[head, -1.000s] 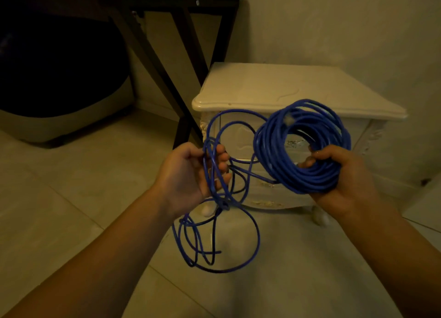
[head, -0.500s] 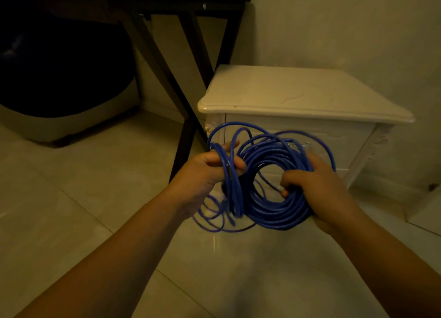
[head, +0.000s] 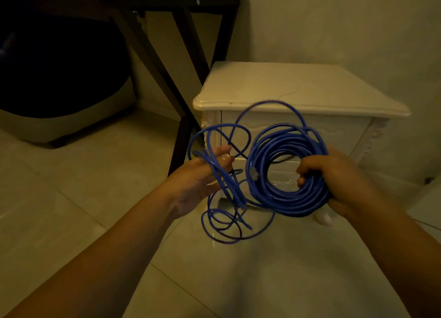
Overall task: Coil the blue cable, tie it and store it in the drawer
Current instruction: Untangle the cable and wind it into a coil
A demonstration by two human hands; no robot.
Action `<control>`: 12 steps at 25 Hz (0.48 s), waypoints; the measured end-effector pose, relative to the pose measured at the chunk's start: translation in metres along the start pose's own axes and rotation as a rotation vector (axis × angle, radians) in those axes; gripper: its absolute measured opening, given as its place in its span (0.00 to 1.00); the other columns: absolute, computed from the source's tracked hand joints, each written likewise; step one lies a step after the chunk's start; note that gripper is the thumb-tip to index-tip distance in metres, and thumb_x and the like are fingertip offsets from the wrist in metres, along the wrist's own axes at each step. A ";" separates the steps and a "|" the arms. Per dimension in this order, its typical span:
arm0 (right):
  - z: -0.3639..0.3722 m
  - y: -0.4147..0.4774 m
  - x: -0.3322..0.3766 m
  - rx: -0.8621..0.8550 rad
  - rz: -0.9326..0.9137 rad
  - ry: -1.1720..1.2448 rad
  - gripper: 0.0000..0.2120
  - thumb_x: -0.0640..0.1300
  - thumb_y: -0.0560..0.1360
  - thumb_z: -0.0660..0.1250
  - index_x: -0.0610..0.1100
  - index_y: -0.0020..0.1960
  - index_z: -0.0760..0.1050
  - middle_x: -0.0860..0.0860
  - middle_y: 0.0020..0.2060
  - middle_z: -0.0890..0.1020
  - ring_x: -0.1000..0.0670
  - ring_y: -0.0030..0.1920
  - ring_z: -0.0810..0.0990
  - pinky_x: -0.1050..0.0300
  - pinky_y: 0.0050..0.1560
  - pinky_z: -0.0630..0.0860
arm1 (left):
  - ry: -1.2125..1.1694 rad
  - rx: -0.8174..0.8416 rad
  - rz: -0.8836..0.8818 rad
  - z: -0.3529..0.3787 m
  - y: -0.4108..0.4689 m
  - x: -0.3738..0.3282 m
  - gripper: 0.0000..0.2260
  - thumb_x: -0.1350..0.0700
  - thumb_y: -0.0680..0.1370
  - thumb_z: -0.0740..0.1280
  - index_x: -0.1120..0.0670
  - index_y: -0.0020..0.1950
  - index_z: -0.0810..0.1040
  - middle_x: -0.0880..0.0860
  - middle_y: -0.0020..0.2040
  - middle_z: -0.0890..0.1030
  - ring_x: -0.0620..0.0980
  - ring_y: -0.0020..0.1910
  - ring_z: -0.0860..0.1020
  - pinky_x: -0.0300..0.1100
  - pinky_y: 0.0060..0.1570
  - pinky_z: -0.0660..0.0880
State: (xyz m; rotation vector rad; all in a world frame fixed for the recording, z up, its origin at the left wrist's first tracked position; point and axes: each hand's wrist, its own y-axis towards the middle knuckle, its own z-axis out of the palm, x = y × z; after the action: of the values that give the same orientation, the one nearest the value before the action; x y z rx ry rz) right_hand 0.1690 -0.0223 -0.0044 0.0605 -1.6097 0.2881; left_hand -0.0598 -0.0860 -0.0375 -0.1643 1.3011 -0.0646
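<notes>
Gripping the wound part of the blue cable (head: 286, 199), the right hand (head: 338, 179) has its fingers curled through the ring of the coil and its thumb side over the outer turns, so the bundle stands nearly upright just inside that hand. The left hand (head: 195, 181) is turned palm inward beside the coil, its fingers loosely bent round a few uncoiled strands that run across the palm. From that hand, slack loops hang down below both wrists, and one wide loop arcs up above the fingers and over the top of the coil. The picture is blurred around the left fingertips, so the exact hold there is hard to read. Directly beyond the hands stands a cream nightstand (head: 298, 88), its drawer (head: 346, 133) closed behind the coil. Beyond the left hand rise the dark legs of a table (head: 183, 55). Pale floor tiles (head: 71, 198) lie beneath both forearms.
</notes>
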 end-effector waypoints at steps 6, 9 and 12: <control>0.024 -0.010 -0.001 0.247 -0.054 -0.361 0.14 0.27 0.67 0.66 0.40 0.49 0.76 0.44 0.30 0.76 0.45 0.28 0.75 0.54 0.30 0.75 | 0.486 0.267 -0.026 0.018 0.001 -0.001 0.17 0.60 0.72 0.74 0.45 0.56 0.79 0.46 0.51 0.85 0.45 0.54 0.82 0.40 0.52 0.78; 0.028 -0.008 -0.008 0.304 0.010 -0.373 0.17 0.27 0.67 0.67 0.42 0.53 0.76 0.47 0.29 0.77 0.46 0.29 0.76 0.51 0.33 0.76 | 0.598 0.156 -0.024 0.016 0.006 0.006 0.13 0.62 0.73 0.74 0.52 0.56 0.81 0.56 0.48 0.84 0.54 0.48 0.83 0.46 0.49 0.80; 0.033 -0.005 -0.018 0.308 0.028 -0.414 0.18 0.35 0.69 0.70 0.47 0.58 0.75 0.46 0.40 0.81 0.46 0.37 0.80 0.45 0.43 0.80 | 0.612 -0.063 -0.006 0.024 0.008 0.013 0.07 0.66 0.73 0.71 0.65 0.50 0.79 0.61 0.36 0.77 0.58 0.37 0.77 0.50 0.42 0.76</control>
State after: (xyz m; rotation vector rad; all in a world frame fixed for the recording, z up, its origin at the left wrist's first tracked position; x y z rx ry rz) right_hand 0.1387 -0.0366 -0.0227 0.3531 -1.9638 0.5729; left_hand -0.0332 -0.0778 -0.0453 -0.2112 1.9148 -0.0826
